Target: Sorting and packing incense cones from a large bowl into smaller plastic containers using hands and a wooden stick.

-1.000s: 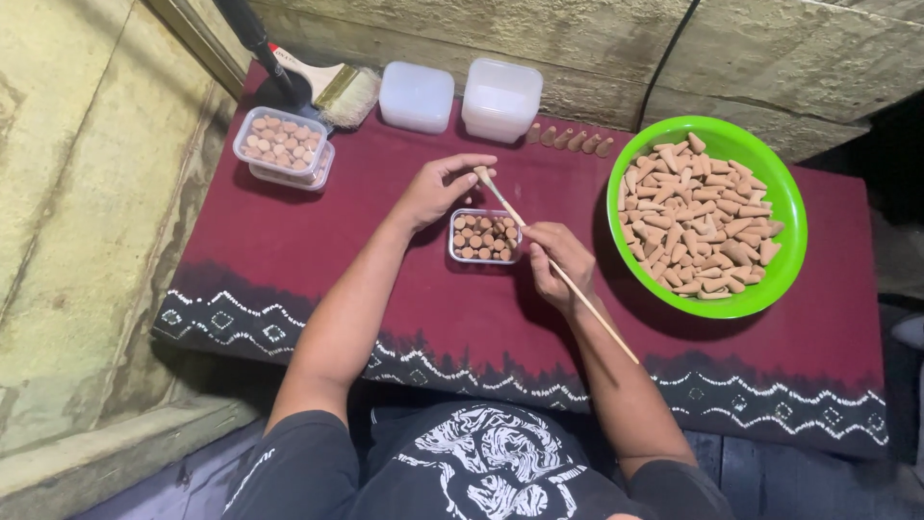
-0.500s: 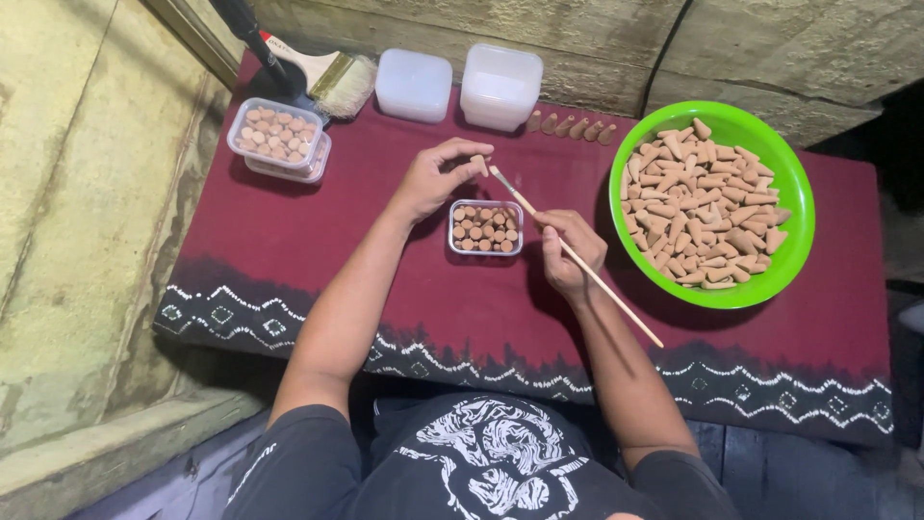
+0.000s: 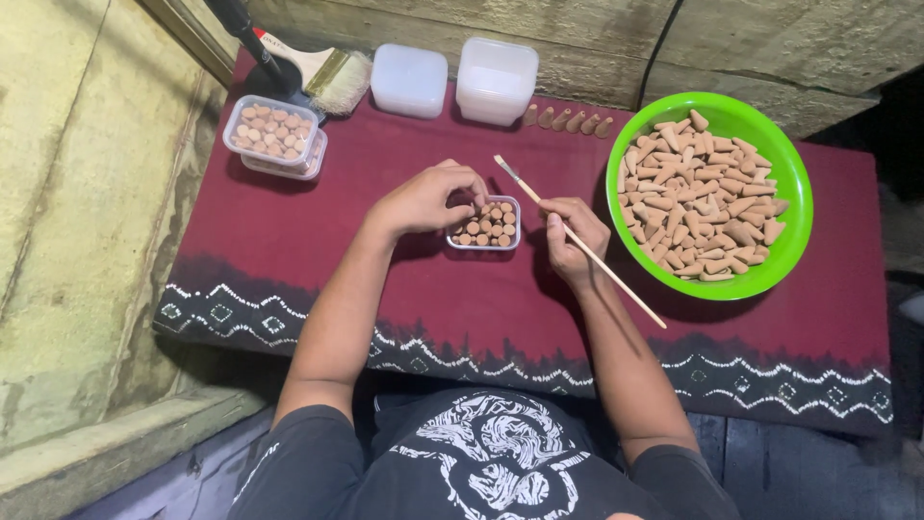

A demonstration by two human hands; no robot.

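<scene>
We see a small clear plastic tray (image 3: 486, 223) of upright tan cones at the middle of the maroon batik cloth (image 3: 385, 279). Our left hand (image 3: 428, 197) curls over the tray's left edge, fingertips pinched together above the cones. Our right hand (image 3: 570, 236), just right of the tray, pinches a thin wooden-handled brush (image 3: 577, 241). Farther right sits a glossy green bowl (image 3: 789, 193) heaped with matte cones. Behind the tray stand two frosted lidded boxes (image 3: 452, 79); to its upper left, a filled clear tray (image 3: 274, 135) and a bristle paintbrush (image 3: 327, 72).
</scene>
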